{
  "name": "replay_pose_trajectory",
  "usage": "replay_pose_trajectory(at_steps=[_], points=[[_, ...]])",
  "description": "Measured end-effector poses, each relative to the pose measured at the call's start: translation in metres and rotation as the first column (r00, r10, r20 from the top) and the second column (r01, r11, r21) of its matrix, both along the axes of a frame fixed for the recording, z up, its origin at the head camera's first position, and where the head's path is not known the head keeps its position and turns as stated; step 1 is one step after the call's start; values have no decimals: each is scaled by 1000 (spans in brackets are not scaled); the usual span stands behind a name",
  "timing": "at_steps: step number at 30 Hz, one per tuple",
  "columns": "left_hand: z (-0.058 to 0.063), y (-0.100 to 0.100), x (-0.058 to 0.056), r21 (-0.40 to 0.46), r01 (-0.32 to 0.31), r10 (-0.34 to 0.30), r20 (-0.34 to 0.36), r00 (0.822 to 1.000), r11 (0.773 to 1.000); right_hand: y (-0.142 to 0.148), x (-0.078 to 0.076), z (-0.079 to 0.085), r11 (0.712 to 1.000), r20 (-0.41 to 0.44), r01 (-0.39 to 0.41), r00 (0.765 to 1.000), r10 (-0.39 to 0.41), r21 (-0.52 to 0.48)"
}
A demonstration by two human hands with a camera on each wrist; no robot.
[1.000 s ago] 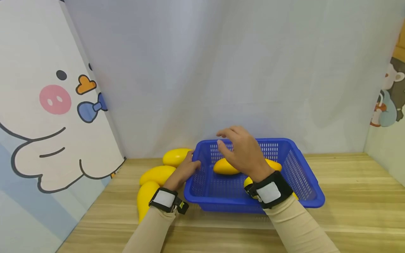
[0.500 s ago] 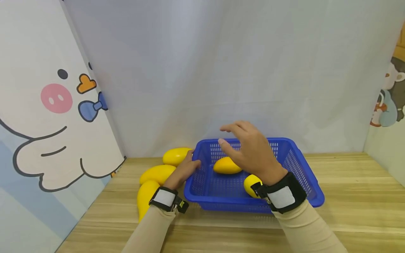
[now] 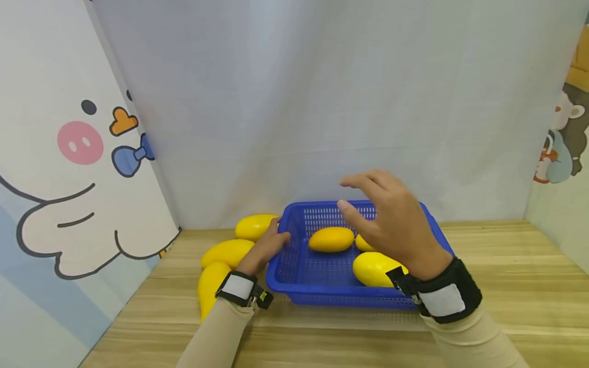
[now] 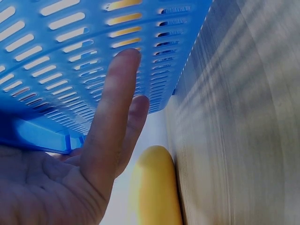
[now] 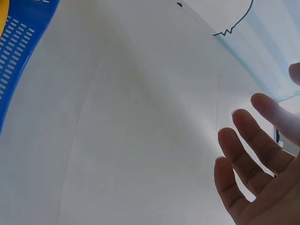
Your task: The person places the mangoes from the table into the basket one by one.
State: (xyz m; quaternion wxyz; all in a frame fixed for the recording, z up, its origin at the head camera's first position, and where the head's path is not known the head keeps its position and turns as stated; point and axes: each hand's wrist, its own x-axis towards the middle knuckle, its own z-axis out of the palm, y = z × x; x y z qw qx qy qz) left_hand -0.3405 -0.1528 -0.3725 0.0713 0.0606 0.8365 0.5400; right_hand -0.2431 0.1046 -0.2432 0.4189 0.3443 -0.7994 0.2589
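Note:
A blue plastic basket (image 3: 342, 291) with slotted walls stands on the table. My left hand (image 3: 268, 247) grips its left rim, the thumb over the inside and the fingers along the outer wall, as the left wrist view shows. My right hand (image 3: 398, 222) hovers over the basket's right half, its fingers spread and holding nothing. Inside the basket lie an orange-yellow mango (image 3: 331, 239), a second mango (image 3: 363, 243) partly hidden by my right hand, and a brighter yellow mango (image 3: 375, 269) near the front wall, its right end behind the wrist strap.
Left of the basket are a mango (image 3: 254, 227) at the back, a mango (image 3: 227, 253) in the middle and a mango (image 3: 212, 287) in front, partly behind my left wrist. A pale curtain (image 3: 322, 102) closes off the back of the wooden table (image 3: 152, 317).
My right hand has moved right and slightly up, its fingers spread throughout. More of the mangoes in the basket shows now. The left hand stays at the rim.

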Motion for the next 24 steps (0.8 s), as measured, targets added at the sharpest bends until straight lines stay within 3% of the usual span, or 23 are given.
replay_pose_trajectory(at_steps=[15,24], points=[[-3,1,-2,0,-12,12,28,1000,1000,0,0,-5,1000,-37,-10,999,11,29],[-1,2,-3,9,3,-3,22,1000,1000,13,1,-10,997,-54,32,998,-28,68]])
